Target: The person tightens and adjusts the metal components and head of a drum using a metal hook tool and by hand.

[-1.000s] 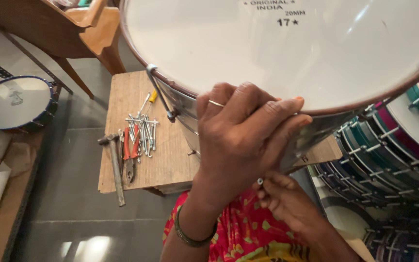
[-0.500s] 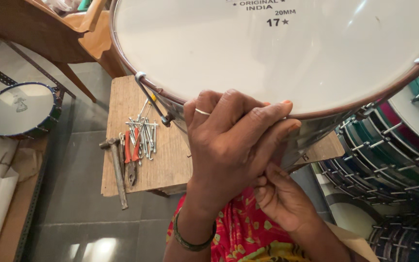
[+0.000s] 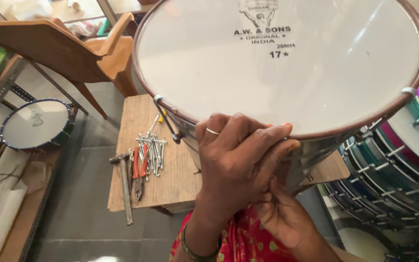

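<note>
Drum [image 3: 287,63]: white head, brown rim, silver shell; pliers [image 3: 139,172] red-handled; counter [image 3: 170,179] tan wood; garment [image 3: 238,242] red patterned.

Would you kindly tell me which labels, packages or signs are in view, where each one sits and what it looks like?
Printed mark on the large drum: black emblem above short text rows, top centre of the white skin.
Faint grey emblem on the small drum: centre of its pale round skin, at left.
No packages, signs or screens.

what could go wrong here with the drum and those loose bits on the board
The drum stands at the edge of the wooden board, steadied mainly by the left hand; it might tip. The right hand works unseen under it, so fingers could get pinched. The metal rods lie loose and could roll off.
</note>
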